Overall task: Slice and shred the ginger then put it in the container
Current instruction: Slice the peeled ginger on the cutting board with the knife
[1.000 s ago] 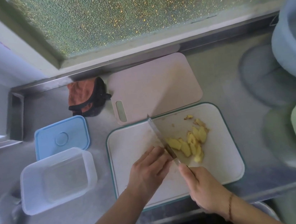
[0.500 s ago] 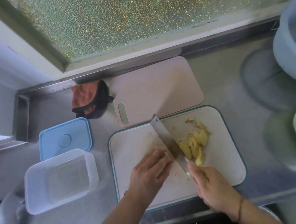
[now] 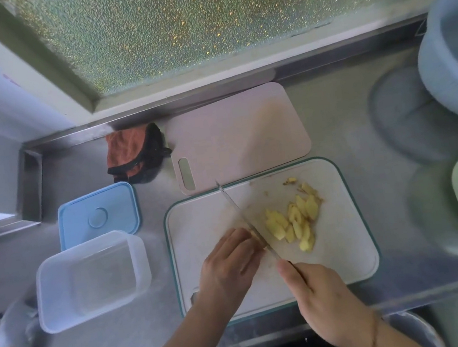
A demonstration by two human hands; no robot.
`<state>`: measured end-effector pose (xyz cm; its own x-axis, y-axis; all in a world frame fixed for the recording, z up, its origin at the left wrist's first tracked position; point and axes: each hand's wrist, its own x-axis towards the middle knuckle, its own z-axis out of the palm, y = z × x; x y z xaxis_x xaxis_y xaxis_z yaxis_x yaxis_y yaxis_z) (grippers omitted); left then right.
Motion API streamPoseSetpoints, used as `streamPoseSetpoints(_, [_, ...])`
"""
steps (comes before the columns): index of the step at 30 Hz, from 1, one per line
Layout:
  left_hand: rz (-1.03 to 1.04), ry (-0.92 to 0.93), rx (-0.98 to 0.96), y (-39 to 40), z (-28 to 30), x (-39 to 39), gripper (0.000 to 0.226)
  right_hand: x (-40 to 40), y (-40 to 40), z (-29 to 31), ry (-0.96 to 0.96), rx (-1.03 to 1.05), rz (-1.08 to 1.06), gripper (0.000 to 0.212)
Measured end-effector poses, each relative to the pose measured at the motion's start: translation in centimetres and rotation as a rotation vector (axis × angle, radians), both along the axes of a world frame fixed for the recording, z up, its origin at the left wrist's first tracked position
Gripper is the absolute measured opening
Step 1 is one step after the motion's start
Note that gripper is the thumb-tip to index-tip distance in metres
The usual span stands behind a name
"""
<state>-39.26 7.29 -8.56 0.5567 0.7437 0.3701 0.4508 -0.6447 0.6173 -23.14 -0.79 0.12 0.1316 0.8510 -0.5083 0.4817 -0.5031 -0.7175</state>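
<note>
Yellow ginger slices (image 3: pixel 293 220) lie right of the knife (image 3: pixel 242 218) on the white board (image 3: pixel 349 259). Right hand (image 3: pixel 323 300) grips the handle; left hand (image 3: pixel 228 266), fingers curled, pins the uncut ginger. Hazard: fingertips touch the blade; slippage risks a cut. Container (image 3: pixel 90 279) stands left.

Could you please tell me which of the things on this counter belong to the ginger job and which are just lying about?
Part of the job:
- knife, held by the right hand
- ginger slices
- white cutting board
- clear container
- blue lid
- left hand, steadying the uncut piece, mostly hidden

Just lying about:
- pink cutting board
- orange cloth
- blue bucket
</note>
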Motion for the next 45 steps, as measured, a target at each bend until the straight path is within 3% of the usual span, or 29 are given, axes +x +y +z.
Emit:
streamPoseSetpoints(29, [-0.043, -0.001, 0.011, 0.3, -0.3, -0.1, 0.009, -0.2, 0.1, 0.2, -0.013, -0.072, 0.051, 0.062])
streamPoseSetpoints(45, [-0.025, 0.014, 0.039, -0.2, -0.4, 0.0, 0.015, -0.9, 2.1, 0.0, -0.006, -0.049, 0.039, 0.050])
